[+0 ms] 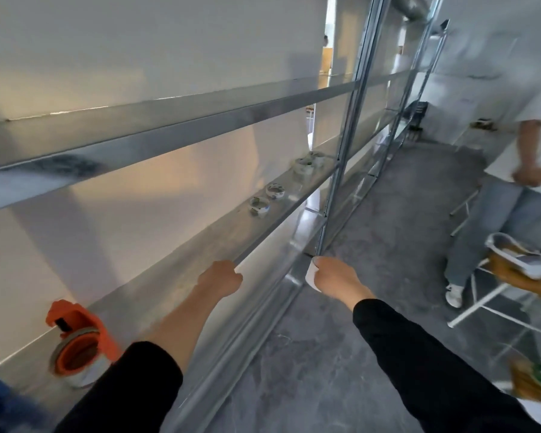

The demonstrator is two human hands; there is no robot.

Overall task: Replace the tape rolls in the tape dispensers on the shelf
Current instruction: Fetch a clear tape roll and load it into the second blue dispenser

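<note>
On metal shelf (200,245), near end, orange tape dispenser (75,339); farther along, loose tape rolls (260,205). At shelf's front edge, left hand (221,278) curled into fist; right hand (334,278) gripping white object (310,273).

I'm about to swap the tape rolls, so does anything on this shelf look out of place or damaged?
Nothing looks damaged or spilled. The orange plastic tape dispenser seems tipped over at the grey metal shelf's near end; small whitish tape rolls sit loose farther along. The right grip pinches a white scrap.
</note>
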